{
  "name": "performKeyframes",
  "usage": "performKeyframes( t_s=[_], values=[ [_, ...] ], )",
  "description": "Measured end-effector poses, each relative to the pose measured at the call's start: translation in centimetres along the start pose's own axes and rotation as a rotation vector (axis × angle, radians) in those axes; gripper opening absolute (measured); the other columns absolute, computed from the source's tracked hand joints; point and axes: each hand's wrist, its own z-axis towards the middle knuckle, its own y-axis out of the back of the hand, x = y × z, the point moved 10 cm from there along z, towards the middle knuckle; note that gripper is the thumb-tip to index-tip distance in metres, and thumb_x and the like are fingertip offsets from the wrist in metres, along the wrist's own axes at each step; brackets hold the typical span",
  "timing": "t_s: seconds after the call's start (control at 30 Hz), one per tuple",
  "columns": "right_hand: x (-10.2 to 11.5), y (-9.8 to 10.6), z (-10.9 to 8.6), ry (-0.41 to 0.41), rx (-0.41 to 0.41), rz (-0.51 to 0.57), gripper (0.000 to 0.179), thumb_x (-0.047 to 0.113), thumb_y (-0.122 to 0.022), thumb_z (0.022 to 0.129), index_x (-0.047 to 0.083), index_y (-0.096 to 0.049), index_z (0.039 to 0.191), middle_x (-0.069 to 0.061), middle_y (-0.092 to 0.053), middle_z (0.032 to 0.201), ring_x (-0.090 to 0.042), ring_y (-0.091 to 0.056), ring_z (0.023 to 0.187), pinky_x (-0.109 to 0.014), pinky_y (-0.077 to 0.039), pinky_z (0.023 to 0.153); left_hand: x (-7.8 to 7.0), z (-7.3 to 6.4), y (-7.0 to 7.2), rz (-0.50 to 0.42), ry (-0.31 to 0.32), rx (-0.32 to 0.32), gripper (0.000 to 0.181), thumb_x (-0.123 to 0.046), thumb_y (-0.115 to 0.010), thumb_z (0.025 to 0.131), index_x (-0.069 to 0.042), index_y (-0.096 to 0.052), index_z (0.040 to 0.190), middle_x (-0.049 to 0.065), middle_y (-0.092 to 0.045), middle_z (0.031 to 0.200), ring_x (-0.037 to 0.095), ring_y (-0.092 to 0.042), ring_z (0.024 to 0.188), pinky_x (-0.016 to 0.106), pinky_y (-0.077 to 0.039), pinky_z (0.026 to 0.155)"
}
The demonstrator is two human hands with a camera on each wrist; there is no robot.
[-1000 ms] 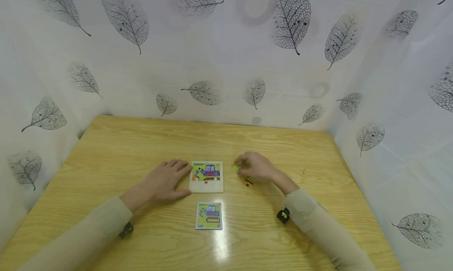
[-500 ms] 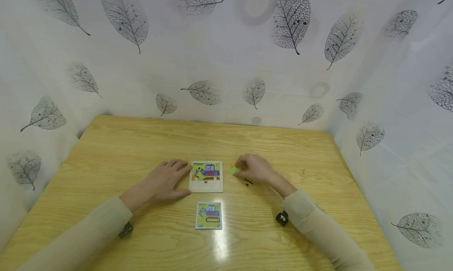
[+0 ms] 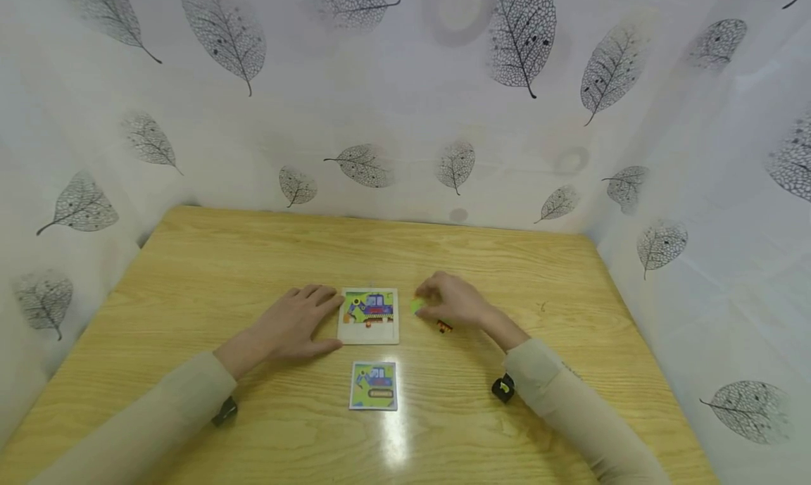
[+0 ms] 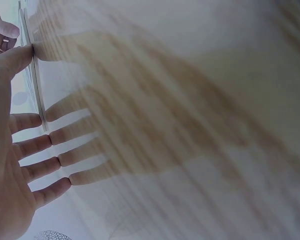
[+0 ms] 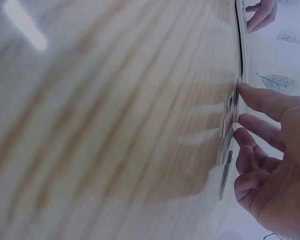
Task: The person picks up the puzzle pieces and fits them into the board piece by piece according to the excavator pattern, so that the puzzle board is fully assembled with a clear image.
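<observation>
A square puzzle board (image 3: 369, 336) lies mid-table, with a blue digger picture over its upper part and a pale bare strip along the bottom. My left hand (image 3: 293, 324) is spread at its left edge, thumb and straight fingertips touching the rim (image 4: 37, 87). To the right of the board, my right hand (image 3: 459, 302) pinches a green puzzle piece (image 3: 417, 305) between thumb and fingers, low over the table. Partly under that hand lies a dark piece with orange-red (image 3: 445, 326). The right wrist view shows thin pieces edge-on (image 5: 226, 172) near the fingertips.
A small picture card (image 3: 374, 386) with the same digger lies in front of the board. The wooden table (image 3: 253, 253) reaches back to a white curtain (image 3: 405, 112) with leaf prints. Black wrist cameras (image 3: 503, 388) sit under the sleeves.
The green piece and my right fingertips have shifted slightly left, and more of the piece shows. My left hand and the board have stayed still.
</observation>
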Motion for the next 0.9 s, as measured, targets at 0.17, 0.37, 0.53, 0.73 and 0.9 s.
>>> performKeyframes(
  t_s=[0.17, 0.37, 0.53, 0.73, 0.9],
  values=[
    [0.37, -0.28, 0.21, 0.022, 0.013, -0.006, 0.039, 0.028, -0.083, 0.091, 0.01, -0.075, 0.125, -0.005, -0.074, 0.121, -0.02, -0.068, 0.11, -0.041, -0.059, 0.099, -0.01, -0.02, -0.01, 0.0, -0.004, -0.01, 0.082, -0.066, -0.063, 0.095, -0.009, -0.054, 0.153, 0.018, -0.056, 0.152, 0.04, -0.055, 0.138, 0.061, -0.051, 0.111],
    [0.44, -0.4, 0.56, 0.007, 0.036, 0.028, 0.038, 0.024, -0.085, 0.088, 0.01, -0.075, 0.121, -0.005, -0.074, 0.118, -0.021, -0.068, 0.111, -0.042, -0.059, 0.102, -0.02, -0.04, 0.06, -0.01, -0.005, -0.016, 0.081, -0.066, -0.063, 0.095, -0.008, -0.054, 0.152, 0.018, -0.056, 0.152, 0.04, -0.055, 0.138, 0.062, -0.051, 0.111],
    [0.37, -0.58, 0.88, 0.003, 0.05, 0.047, 0.044, 0.022, -0.085, 0.086, 0.009, -0.072, 0.126, -0.005, -0.073, 0.117, -0.021, -0.067, 0.11, -0.041, -0.058, 0.101, -0.01, 0.0, 0.06, -0.009, -0.008, -0.013, 0.081, -0.066, -0.063, 0.095, -0.009, -0.054, 0.153, 0.018, -0.056, 0.152, 0.04, -0.055, 0.139, 0.062, -0.051, 0.111],
    [0.35, -0.68, 1.03, 0.009, 0.055, 0.046, 0.04, 0.024, -0.086, 0.086, 0.009, -0.073, 0.121, -0.005, -0.073, 0.115, -0.02, -0.067, 0.108, -0.041, -0.058, 0.1, -0.03, -0.02, 0.07, -0.003, -0.011, -0.011, 0.082, -0.066, -0.063, 0.095, -0.009, -0.054, 0.152, 0.017, -0.057, 0.151, 0.04, -0.056, 0.138, 0.062, -0.052, 0.11],
    [0.19, -0.73, 0.98, -0.003, 0.058, 0.083, 0.038, 0.022, -0.087, 0.085, 0.01, -0.07, 0.116, -0.003, -0.071, 0.112, -0.018, -0.066, 0.105, -0.039, -0.058, 0.097, 0.01, -0.06, 0.05, -0.001, -0.01, -0.012, 0.082, -0.067, -0.063, 0.095, -0.009, -0.054, 0.153, 0.017, -0.057, 0.152, 0.04, -0.056, 0.138, 0.062, -0.052, 0.11]
  ],
)
